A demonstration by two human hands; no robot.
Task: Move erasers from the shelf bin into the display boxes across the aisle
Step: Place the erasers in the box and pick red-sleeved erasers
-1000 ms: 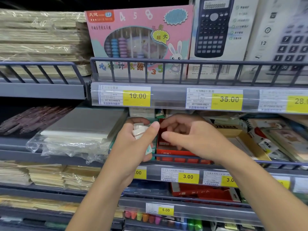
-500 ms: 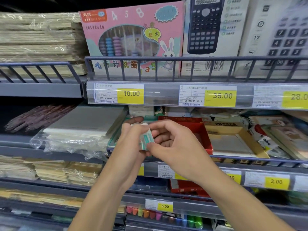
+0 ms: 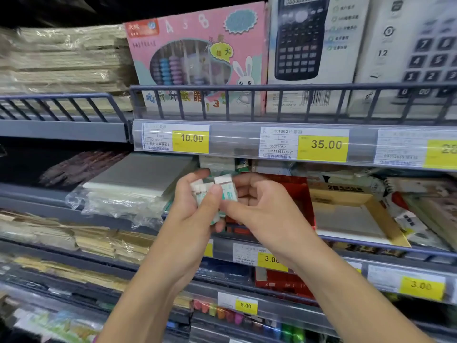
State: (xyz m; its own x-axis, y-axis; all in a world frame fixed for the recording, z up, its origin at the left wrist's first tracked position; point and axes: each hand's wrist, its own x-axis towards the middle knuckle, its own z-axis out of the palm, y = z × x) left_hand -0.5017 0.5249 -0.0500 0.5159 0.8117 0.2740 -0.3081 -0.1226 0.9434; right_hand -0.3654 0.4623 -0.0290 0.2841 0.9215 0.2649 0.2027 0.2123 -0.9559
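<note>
The left hand (image 3: pixel 195 206) now clutches several erasers (image 3: pixel 201 189); the right hand (image 3: pixel 259 209) has lifted from the red bin (image 3: pixel 300 194), pinching another eraser (image 3: pixel 227 188) against them.

Several white, green-sleeved erasers (image 3: pixel 223 188) bunched upright before the red shelf bin (image 3: pixel 298 194).

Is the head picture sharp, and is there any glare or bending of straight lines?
Head view: motion blur softens the hands and erasers; glare streaks the plastic wrap and price strip; the shelf rail bows from wide-angle distortion; top left is dark.
</note>
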